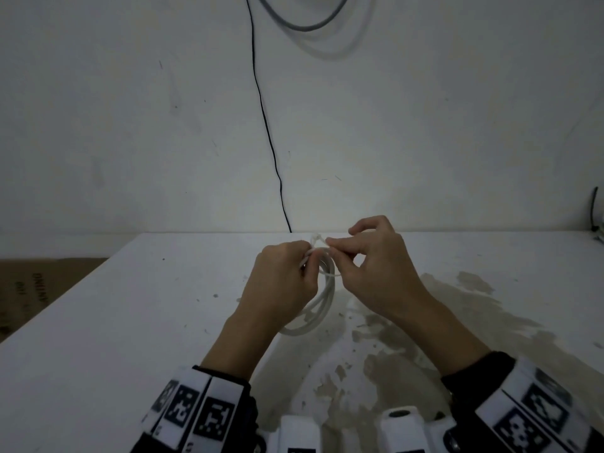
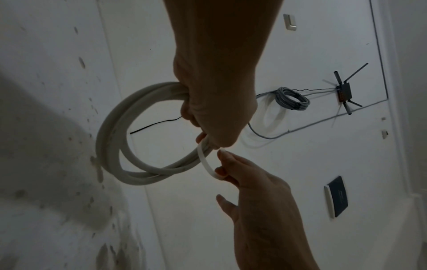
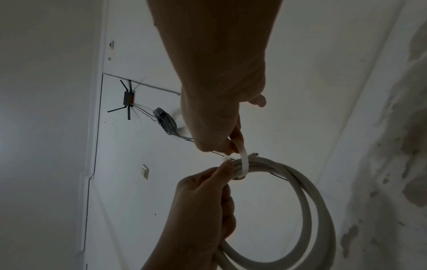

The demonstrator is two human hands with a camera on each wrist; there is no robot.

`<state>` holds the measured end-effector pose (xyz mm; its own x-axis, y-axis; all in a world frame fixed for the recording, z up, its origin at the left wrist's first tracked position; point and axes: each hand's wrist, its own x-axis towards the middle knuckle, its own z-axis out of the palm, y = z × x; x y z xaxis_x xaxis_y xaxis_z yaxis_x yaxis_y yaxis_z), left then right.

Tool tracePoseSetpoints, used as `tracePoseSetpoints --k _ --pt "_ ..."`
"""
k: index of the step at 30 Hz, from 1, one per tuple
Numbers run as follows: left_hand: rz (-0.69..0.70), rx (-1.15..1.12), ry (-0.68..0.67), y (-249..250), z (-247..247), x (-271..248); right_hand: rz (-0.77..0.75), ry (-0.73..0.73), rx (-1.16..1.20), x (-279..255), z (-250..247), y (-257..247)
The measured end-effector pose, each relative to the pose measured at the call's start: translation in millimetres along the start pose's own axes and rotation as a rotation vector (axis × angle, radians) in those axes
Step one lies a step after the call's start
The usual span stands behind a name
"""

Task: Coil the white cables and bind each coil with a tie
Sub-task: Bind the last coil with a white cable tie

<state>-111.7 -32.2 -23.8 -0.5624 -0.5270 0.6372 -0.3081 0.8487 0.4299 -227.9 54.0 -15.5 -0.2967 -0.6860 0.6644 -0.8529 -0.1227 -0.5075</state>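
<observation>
White painted wall (image 1: 130, 109): matte, scuffed, with faint marks. A thin black wire (image 1: 261, 103) runs down it to the back edge of the table. High on the wall, in the left wrist view, a dark router (image 2: 344, 92) with stick antennas is mounted, and a bundled grey cable (image 2: 292, 98) hangs beside it.

White table (image 1: 114, 322): flat and smooth, speckled with small dark spots; a large patch on the right half is worn to a dull brownish tone. Brown cardboard (image 1: 29, 289) lies beyond its left edge.

Coiled white cable (image 1: 322, 305): round, smooth-jacketed, several loops lying together, held above the table's middle with the lower loops hanging toward the surface.

Left hand (image 1: 282, 282): fingers clenched round the top of the coil, gripping the loops together.

Right hand (image 1: 372, 266): thumb and forefinger pinch the free end of the tie; remaining fingers loosely curled.

White tie (image 3: 243, 159): a flat, narrow, flexible strip, wrapped once round the gathered loops just beside the left fingertips (image 3: 227, 167).
</observation>
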Motion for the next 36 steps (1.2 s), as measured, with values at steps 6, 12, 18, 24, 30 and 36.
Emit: tracePoseSetpoints --k 6,12,18,24,30,36 --pt "0.110 0.098 -0.045 -1 1 -2 -0.027 0.057 -0.042 2 -3 2" --pt "0.107 0.080 -0.030 2 -1 -1 -0.140 0.021 -0.236 1 -10 -3" --pt "0.137 0.032 0.029 7 -5 0 -0.162 0.026 -0.229 3 -15 -4" --pt "0.183 -0.041 0.031 9 -10 2 -0.212 0.083 -0.256 6 -20 -5" --pt "0.280 -0.062 -0.034 9 -13 1 -0.315 0.083 -0.308 7 -18 -5" --pt "0.302 -0.079 -0.078 9 -16 -1 0.000 -0.158 0.106 12 -35 -8"
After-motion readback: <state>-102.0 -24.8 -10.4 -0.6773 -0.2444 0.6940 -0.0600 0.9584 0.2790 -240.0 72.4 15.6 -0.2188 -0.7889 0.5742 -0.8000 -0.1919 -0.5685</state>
